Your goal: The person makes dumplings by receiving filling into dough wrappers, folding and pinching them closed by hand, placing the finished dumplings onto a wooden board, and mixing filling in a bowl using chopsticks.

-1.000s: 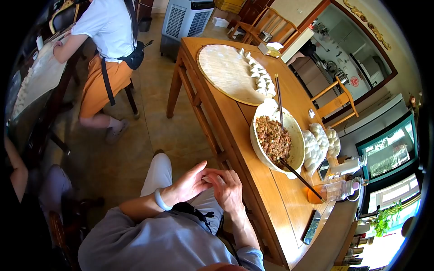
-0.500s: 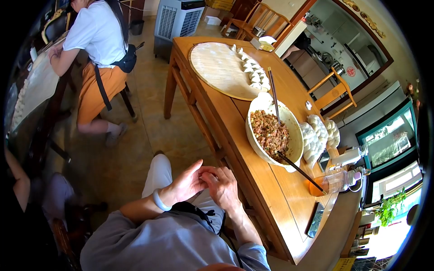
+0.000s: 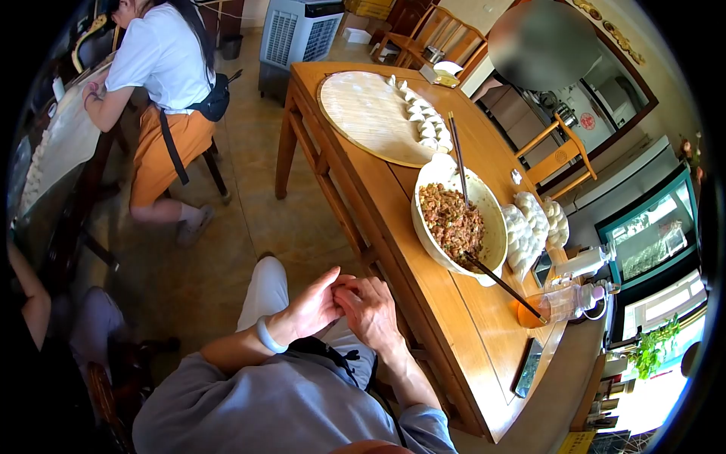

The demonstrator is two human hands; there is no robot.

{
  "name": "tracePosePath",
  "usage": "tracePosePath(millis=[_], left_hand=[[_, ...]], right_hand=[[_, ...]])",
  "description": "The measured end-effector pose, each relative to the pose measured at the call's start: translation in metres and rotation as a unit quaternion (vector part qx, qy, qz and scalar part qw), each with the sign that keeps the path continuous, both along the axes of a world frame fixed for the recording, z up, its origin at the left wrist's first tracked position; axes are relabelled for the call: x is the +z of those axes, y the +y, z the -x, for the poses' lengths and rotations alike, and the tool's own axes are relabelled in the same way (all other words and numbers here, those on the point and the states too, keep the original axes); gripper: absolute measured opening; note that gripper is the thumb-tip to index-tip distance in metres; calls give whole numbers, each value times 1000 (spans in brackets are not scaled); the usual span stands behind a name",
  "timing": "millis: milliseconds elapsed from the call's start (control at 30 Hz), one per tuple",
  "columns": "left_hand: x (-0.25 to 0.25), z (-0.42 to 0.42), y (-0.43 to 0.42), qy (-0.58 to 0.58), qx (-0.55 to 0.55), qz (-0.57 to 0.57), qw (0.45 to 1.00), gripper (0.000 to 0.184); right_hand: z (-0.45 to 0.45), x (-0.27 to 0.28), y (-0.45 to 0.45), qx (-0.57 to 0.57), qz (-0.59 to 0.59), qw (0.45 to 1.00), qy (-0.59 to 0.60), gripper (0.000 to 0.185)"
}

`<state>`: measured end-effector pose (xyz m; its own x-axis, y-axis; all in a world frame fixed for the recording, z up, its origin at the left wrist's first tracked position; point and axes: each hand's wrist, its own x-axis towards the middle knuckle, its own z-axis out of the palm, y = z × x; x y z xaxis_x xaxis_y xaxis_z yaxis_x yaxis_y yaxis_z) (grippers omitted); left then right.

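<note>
The hands (image 3: 370, 312) have curled closer together, anything held hidden, left of the bowl (image 3: 494, 231).

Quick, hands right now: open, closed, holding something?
Left hand: cupped; whether it holds anything can't be told.
Right hand: curled beside it; contents, if any, hidden.

The table (image 3: 470, 333) bears 1 round board (image 3: 363, 117), 1 bowl (image 3: 495, 234) and a phone (image 3: 527, 368)

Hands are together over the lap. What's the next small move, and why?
Probably a gentle pinch of the right hand against the left hand: they meet closely, though anything between them is hidden. Chopsticks rest in the bowl of filling, and shaped dumplings sit on the board, so pressing something closed seems likelier than scooping.
</note>
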<state>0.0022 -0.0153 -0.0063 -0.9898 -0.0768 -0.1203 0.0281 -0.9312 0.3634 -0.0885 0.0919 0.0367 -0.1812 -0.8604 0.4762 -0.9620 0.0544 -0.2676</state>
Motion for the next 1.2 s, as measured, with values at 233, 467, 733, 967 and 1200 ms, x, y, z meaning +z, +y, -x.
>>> tracePosePath(millis=[233, 467, 733, 967, 1200], left_hand=[[-2, 0, -6, 43, -11, 15, 999, 49], [13, 1, -23, 37, 16, 33, 999, 43], [30, -4, -26, 15, 14, 207, 978, 50], [50, 7, -20, 75, 62, 500, 861, 51], [42, 16, -14, 84, 164, 667, 722, 45]], right_hand=[[4, 11, 6, 6, 5, 999, -53, 28], [7, 5, 7, -57, 36, 987, -147, 39], [19, -3, 5, -44, 113, 887, -445, 27], [13, 21, 12, 68, 64, 744, -662, 33], [10, 23, 11, 85, 63, 713, -694, 39]])
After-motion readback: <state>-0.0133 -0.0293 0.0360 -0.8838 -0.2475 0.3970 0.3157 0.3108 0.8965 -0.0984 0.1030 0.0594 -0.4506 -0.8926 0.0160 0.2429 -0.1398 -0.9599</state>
